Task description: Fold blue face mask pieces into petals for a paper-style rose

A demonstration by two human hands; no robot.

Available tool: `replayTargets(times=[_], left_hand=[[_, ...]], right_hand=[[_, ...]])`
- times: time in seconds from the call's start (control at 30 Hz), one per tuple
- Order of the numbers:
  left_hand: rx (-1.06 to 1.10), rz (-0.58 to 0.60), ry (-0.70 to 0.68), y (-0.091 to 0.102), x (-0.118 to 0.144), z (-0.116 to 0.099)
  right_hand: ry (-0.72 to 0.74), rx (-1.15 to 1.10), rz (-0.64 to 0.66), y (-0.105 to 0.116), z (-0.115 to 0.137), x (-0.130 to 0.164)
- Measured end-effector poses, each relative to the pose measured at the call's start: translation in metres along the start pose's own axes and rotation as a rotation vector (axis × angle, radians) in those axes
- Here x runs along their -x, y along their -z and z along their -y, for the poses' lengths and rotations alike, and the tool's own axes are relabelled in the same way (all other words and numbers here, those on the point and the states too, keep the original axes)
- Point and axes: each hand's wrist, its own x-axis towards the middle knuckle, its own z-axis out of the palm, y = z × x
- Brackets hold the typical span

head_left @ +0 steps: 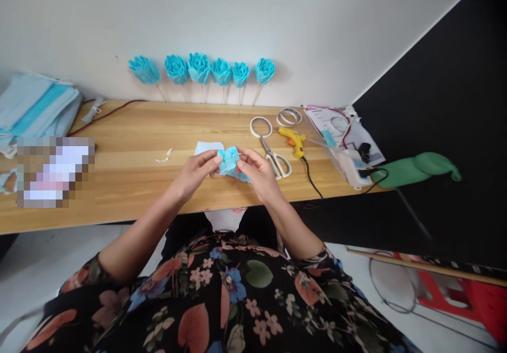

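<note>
Flower-like piece of crinkled blue material, one, held just above the wooden table near its front edge, in front of the seated person. Left hand: thumb and fingers pinching the piece at its left side. Right hand: thumb and fingers pinching it at the opposite side. More blue material shows below, beside the right thumb; from where I stand, I cannot tell whether it is joined to the held piece. Pale blue sheet, flat on the tabletop, just beyond the left hand. Scissors, white-handled, lying near the right hand. Tape rings: one at the scissors' tip, and a small group behind it to the right. Glue gun, yellow with orange trigger, right of the scissors, black cord running to the front edge. Finished-looking blue flowers, six, on thin stems in a row along the wall. Far right: papers, a white power strip and a green wrapped object reaching past the table's end. Far left: stacked blue and white sheets; before them, a blurred-out object, unidentifiable. White scraps, few, between that object and the left hand.
</note>
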Motion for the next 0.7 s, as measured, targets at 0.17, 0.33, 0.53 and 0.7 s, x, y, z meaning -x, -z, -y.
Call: replayTargets(times=[0.17, 0.33, 0.53, 0.7], left_hand=[[0.012, -0.089, 0.025, -0.004, -0.018, 0.005], [-0.038, -0.022, 0.007, 0.007, -0.042, 0.000], [-0.156, -0.028, -0.071, 0.014, -0.068, 0.005], [-0.151, -0.062, -0.077, 0.019, -0.074, 0.011]], right_hand=[[0.041, 0.044, -0.019, 0.006, 0.003, -0.010], [0.251, 0.397, -0.082, 0.025, 0.020, -0.027], [0.525, 0.721, -0.016, 0.038, 0.025, -0.062], [0.581, 0.771, 0.079, 0.037, 0.022, -0.092]])
